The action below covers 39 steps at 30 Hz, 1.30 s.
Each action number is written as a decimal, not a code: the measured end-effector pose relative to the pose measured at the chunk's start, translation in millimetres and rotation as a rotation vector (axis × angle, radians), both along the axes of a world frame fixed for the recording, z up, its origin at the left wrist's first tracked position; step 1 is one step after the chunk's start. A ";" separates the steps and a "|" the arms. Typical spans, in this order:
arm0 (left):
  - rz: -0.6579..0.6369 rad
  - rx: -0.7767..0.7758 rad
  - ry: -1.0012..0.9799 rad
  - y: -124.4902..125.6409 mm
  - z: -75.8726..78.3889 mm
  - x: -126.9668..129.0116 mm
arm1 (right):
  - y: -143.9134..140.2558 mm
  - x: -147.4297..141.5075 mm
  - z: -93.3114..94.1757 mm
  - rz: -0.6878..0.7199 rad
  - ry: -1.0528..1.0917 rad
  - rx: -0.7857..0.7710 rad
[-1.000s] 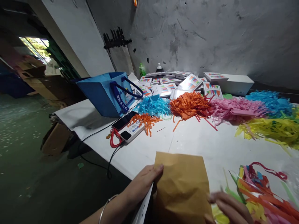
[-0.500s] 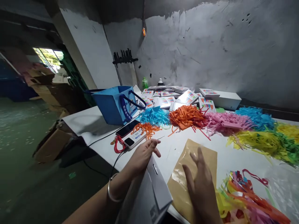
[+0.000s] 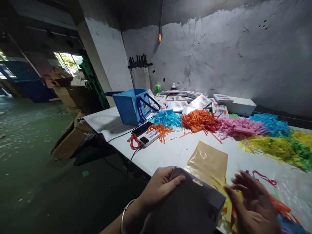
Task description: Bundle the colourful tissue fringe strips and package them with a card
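My left hand [image 3: 159,188], with a silver bangle at the wrist, grips the upper left edge of a grey box [image 3: 187,206]; its thumb lies across the near face. A hang hole shows near the box's top edge, and its lower end runs out of view. My right hand [image 3: 253,201] is apart from the box, over mixed coloured strips [image 3: 227,204]; its fingers are spread and slightly curled, a little blurred, with nothing visible in them. Behind the box lies a brown paper sheet or envelope [image 3: 211,159], partly hidden by the box and strips.
Across the table lie bundles of blue [image 3: 168,118], orange [image 3: 200,120], pink [image 3: 241,127] and yellow strips [image 3: 265,146]. Several printed boxes [image 3: 201,101] are piled behind them. At left stand a blue bag [image 3: 128,107] and phones [image 3: 149,138]. Clear plastic [image 3: 297,195] lies at right.
My left hand has turned the box so its broad face shows, and shifted it right. My right hand has moved right, from above the brown paper to the mixed strips. The view has shifted left.
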<state>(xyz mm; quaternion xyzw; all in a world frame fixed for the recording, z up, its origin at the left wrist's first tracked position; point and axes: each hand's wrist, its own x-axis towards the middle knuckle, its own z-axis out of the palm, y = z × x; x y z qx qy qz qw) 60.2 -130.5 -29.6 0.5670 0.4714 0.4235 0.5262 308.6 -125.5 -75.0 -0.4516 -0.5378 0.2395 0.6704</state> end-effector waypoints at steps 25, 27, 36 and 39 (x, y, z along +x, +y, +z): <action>0.050 -0.024 -0.177 -20.9 -9.1 54.4 | -48.2 6.6 16.0 0.431 -0.190 -0.349; 0.049 -0.012 -0.171 -20.8 -10.5 55.0 | -46.3 7.4 14.1 0.441 -0.250 -0.301; 0.060 -0.023 -0.142 -26.0 -16.7 55.3 | -42.2 1.0 19.0 0.375 -0.462 -0.011; 0.074 -0.033 -0.152 -27.0 -12.9 55.9 | -46.6 -4.7 14.7 0.316 -0.480 -0.052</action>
